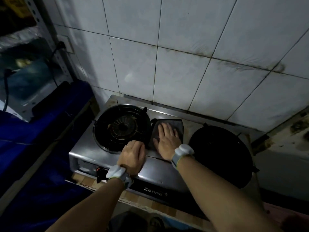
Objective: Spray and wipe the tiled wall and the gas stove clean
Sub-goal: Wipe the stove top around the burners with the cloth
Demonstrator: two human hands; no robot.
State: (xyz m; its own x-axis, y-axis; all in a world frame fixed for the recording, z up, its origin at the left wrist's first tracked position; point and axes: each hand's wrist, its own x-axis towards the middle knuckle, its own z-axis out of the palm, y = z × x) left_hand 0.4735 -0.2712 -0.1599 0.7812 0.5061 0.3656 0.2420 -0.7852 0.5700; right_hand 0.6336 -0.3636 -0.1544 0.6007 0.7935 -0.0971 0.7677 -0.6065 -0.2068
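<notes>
On gas stove (160, 174) below stained tiled wall (184, 39): right hand (166, 139) spread flat on cloth (177, 123); left hand (132, 155) on stove, grip unclear.

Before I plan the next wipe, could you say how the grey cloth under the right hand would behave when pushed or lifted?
The grey cloth lies flat under the right hand, so probably floppy and light. On the smooth steel stove top it should slide easily.

Cloth (180, 124) on stove (160, 172) (mid-top) — wall (184, 39) behind.
</notes>
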